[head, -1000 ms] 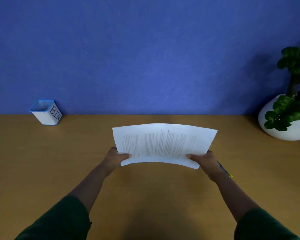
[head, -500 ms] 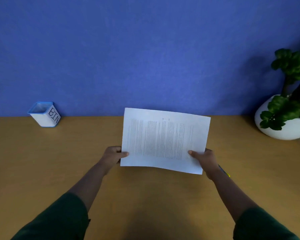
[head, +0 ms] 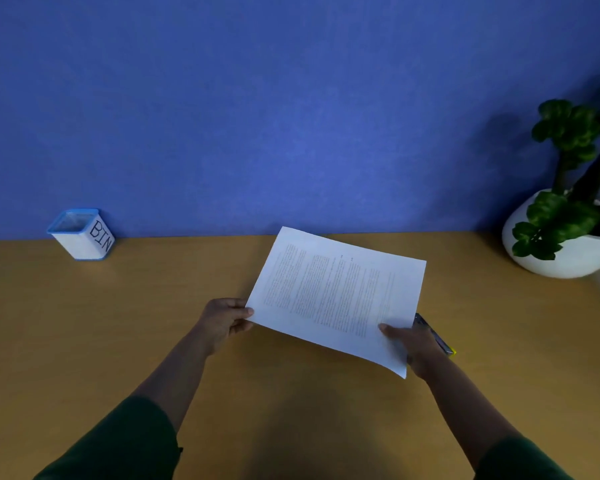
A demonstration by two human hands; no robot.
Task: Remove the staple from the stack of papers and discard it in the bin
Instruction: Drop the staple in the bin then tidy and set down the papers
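Papers are being held above the desk, left hand and right hand each pinching a near corner. No staple is showing, so removal is judged not yet begun; the bin is standing well apart.

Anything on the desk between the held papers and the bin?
Nothing visible. The papers are held by the left hand and right hand; the desk stretch toward the bin, far left by the wall, is bare. The staple itself cannot be made out.
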